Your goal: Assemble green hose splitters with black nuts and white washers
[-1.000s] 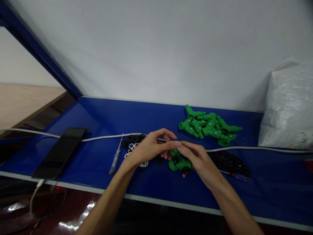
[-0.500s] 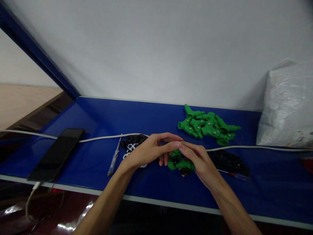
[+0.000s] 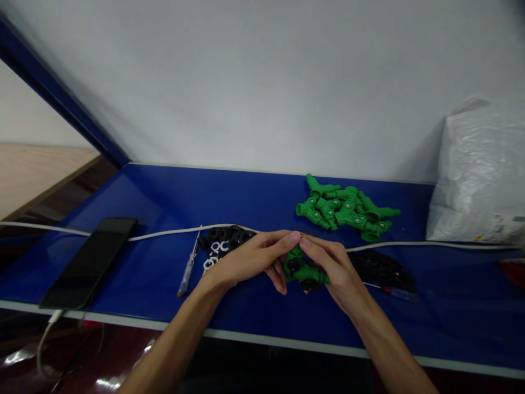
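Observation:
My left hand [image 3: 250,258] and my right hand [image 3: 334,268] meet fingertip to fingertip over a green plastic fitting [image 3: 301,268] low above the blue table [image 3: 164,202]. The right hand's fingers curl round that fitting, which carries a small black part. The left hand's thumb and forefinger pinch at its top end, the other fingers curling below. A heap of black and white rings [image 3: 223,241] lies just behind my left hand. A pile of black parts [image 3: 383,269] lies to the right of my right hand.
A heap of green fittings [image 3: 344,210] lies further back on the table. A white cable [image 3: 164,232] runs across it. A small screwdriver [image 3: 186,271] and a black phone [image 3: 88,262] lie to the left. A white plastic bag [image 3: 479,175] stands at the right.
My left hand has lowered and its raised fingers have closed down onto the top of the green fitting. The right hand has kept its hold, and the view shifted slightly.

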`<state>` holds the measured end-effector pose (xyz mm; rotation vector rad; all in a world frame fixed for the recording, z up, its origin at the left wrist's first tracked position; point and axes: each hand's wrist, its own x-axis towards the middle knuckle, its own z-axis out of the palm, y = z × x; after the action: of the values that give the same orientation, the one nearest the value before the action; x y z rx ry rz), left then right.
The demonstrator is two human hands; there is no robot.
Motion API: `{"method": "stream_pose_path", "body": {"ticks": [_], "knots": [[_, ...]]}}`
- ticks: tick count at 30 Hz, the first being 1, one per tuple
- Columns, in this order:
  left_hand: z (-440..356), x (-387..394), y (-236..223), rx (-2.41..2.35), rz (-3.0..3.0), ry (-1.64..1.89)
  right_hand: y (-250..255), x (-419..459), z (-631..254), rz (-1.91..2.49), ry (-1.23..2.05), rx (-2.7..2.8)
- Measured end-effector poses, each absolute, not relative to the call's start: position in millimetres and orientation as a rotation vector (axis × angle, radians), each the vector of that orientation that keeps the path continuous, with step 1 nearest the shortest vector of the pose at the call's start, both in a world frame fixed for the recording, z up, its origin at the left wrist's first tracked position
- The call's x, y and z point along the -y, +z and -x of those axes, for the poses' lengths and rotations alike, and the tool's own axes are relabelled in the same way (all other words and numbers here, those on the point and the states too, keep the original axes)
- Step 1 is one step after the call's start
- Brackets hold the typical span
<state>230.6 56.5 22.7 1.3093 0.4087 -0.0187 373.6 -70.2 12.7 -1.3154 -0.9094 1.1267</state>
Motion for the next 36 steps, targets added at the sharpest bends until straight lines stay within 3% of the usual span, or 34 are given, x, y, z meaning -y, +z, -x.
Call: {"method": "stream_pose_path", "body": {"ticks": [36], "knots": [[-233.5,-48.5,26.0,-0.451,-1.192,0.141,2.7,72.2,-369.2,1.35,1.019,0.704]]}}
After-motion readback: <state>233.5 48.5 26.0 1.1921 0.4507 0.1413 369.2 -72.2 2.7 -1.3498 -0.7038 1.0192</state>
